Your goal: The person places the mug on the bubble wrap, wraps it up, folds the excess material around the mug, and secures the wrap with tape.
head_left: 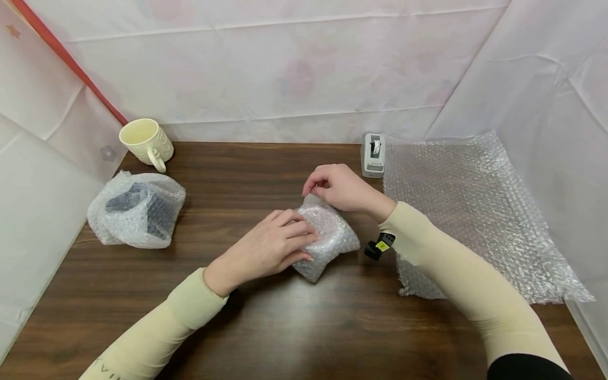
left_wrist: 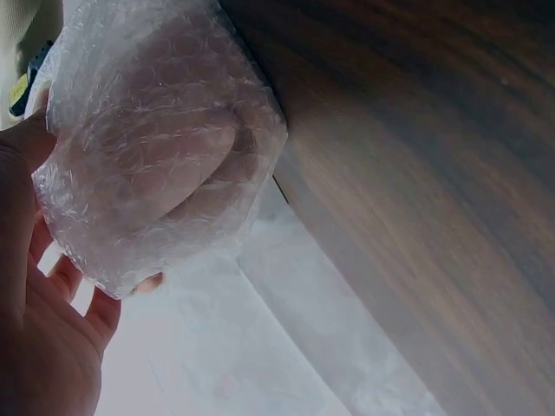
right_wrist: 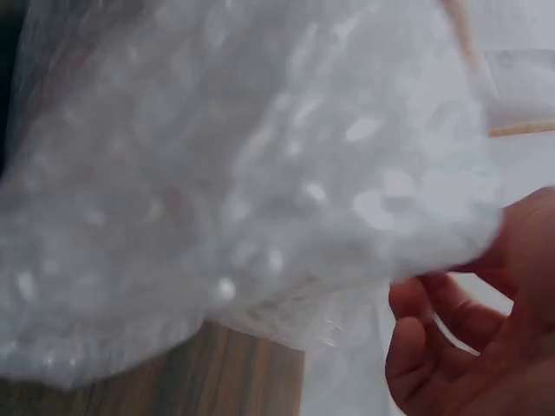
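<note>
Found the bubble-wrapped bundle [head_left: 330, 229] near the middle of the table [head_left: 247, 174]. Noted left grip [head_left: 273, 243] part-curled about its side and laid over the top; noted right grip [head_left: 339, 187] closed to a pinch on a raised wrap flap [head_left: 312, 200]. Judged liable to spring open if let go unsecured, owing to springiness. Judged liable also to tear if tugged too hard, or to swivel if steadied too lightly by the left grip. Could not make out any fastening on the flap.
</note>
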`<state>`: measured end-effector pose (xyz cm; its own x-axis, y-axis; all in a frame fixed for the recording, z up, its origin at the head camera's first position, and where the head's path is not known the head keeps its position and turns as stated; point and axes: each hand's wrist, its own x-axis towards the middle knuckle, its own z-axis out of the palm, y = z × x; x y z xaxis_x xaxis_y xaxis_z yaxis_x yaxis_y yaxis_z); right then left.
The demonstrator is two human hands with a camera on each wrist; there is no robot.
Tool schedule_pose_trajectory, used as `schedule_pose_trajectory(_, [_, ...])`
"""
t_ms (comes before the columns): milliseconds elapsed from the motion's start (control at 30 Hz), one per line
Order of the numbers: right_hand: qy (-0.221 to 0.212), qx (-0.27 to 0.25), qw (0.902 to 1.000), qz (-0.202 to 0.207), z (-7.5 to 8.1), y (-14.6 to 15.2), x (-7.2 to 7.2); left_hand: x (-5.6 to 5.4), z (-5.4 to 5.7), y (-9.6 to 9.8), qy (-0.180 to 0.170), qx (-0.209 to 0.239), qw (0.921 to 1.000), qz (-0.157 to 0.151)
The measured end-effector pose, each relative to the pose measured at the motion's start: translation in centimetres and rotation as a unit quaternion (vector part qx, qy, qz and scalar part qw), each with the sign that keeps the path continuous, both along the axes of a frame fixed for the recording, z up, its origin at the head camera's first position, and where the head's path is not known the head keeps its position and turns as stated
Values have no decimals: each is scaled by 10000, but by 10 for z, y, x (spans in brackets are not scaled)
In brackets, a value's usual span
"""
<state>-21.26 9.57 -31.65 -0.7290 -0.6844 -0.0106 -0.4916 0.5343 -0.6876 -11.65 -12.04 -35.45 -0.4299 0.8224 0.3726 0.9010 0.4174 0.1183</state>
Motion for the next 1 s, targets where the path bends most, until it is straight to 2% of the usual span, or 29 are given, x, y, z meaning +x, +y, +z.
schedule_pose_trajectory(167, [371,209,9973,605,2,10,6,-1,2,0,48,-37,10000,-26])
schedule_pose_trajectory(267, [428,387,9953,771,-1,9,8,-1,1,-1,67,-52,10000,-9])
schedule_pose_trajectory(533, [688,499,9939,701,-6,-3,13,0,-1,-4,132,-95,9999,19])
schedule_pose_trajectory(767, [477,421,9967,499,-11,-1,15,1,0,-3,184,-153,9997,31])
schedule_pose_trajectory(867, [292,215,9987,354,-11,6,18,1,0,-2,170,-139,9998,29])
schedule_pose_trajectory(1000, [-88,-370,9992,84,-7,20,23,2,1,-3,21,-33,10000,68])
